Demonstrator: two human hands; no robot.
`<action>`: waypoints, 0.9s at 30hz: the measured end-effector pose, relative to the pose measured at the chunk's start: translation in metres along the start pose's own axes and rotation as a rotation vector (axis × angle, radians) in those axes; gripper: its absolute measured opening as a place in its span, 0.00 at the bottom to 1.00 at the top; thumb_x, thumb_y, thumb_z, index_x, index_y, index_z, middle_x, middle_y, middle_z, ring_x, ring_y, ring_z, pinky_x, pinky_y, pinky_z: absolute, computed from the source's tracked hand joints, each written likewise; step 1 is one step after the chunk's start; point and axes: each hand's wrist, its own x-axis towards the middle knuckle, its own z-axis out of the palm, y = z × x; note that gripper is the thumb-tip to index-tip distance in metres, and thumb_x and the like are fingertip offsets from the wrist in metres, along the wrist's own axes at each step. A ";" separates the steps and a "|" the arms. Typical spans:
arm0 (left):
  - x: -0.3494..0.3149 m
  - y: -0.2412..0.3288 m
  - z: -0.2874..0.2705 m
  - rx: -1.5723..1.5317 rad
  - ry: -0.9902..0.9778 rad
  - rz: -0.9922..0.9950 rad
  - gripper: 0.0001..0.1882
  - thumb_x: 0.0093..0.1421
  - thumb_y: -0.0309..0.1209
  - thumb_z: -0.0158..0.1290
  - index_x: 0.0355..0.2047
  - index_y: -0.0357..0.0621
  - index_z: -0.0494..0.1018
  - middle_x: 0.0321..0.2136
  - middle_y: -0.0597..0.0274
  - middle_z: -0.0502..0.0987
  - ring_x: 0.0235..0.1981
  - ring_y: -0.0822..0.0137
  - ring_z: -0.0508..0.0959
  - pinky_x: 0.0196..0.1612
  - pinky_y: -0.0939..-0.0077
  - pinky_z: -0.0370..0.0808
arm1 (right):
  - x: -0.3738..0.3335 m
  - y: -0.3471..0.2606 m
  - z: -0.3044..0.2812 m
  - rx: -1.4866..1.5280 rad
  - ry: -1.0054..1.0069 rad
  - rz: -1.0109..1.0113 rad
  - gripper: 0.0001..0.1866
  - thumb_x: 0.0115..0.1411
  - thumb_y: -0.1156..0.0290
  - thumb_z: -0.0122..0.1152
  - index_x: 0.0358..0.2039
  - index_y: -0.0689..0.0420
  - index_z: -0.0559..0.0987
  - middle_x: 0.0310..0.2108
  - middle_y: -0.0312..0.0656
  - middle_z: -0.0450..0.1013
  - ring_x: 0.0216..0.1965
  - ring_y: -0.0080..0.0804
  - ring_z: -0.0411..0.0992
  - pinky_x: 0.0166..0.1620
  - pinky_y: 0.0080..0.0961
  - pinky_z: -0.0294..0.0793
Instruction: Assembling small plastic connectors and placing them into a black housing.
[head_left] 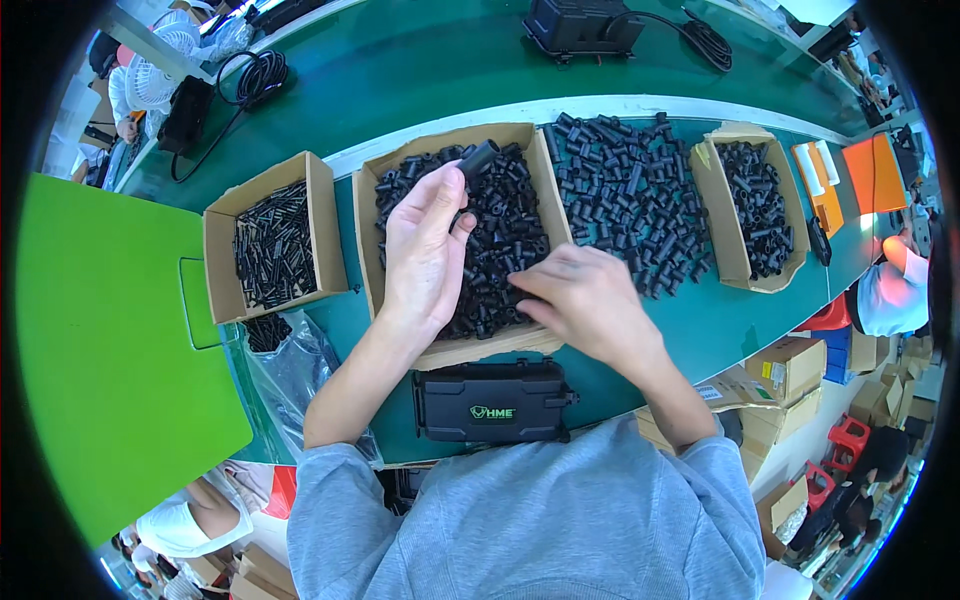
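Note:
My left hand (430,235) is raised over the middle cardboard box (547,190), closed around a short black plastic tube (480,157) whose end sticks out past the thumb. Below the fingers a second small black part shows, too dark to make out. At the right side of the same box, my right hand (590,300) reaches down with its thumb and fingertips curled at the heap of small black tubular parts (490,300). What those fingertips hold, if anything, is hidden.
Left stands a box (328,225) of thin black pins. Loose black tubes (630,200) cover the bench beside another box (715,200) of parts. A black case (490,400) lies nearest me, a plastic bag (295,365) left of it, and a green panel (120,350) farther left.

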 end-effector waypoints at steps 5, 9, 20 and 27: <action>0.000 0.002 -0.001 0.030 -0.005 0.036 0.15 0.62 0.37 0.59 0.46 0.42 0.76 0.32 0.74 0.74 0.33 0.82 0.69 0.38 0.82 0.66 | 0.009 -0.009 0.016 -0.088 -0.195 -0.010 0.12 0.48 0.67 0.69 0.34 0.55 0.82 0.33 0.36 0.75 0.37 0.36 0.74 0.40 0.33 0.73; 0.001 0.005 -0.003 0.046 -0.109 0.059 0.13 0.64 0.34 0.56 0.46 0.43 0.74 0.35 0.70 0.76 0.35 0.78 0.72 0.39 0.78 0.70 | 0.012 -0.007 0.013 -0.029 -0.283 0.048 0.09 0.52 0.72 0.66 0.35 0.57 0.82 0.33 0.40 0.73 0.36 0.38 0.74 0.39 0.32 0.74; -0.014 0.005 0.010 0.377 -0.281 0.401 0.14 0.57 0.21 0.61 0.44 0.32 0.77 0.35 0.64 0.72 0.33 0.77 0.70 0.39 0.84 0.67 | 0.014 0.002 -0.047 0.543 0.508 0.040 0.13 0.54 0.86 0.61 0.39 0.59 0.83 0.42 0.44 0.76 0.40 0.29 0.77 0.39 0.20 0.79; -0.021 -0.001 0.013 0.525 -0.351 0.496 0.16 0.53 0.20 0.64 0.43 0.36 0.79 0.35 0.62 0.74 0.34 0.74 0.72 0.40 0.81 0.69 | 0.017 -0.001 -0.046 0.478 0.538 0.040 0.14 0.51 0.81 0.68 0.39 0.57 0.83 0.36 0.42 0.80 0.33 0.27 0.78 0.36 0.19 0.76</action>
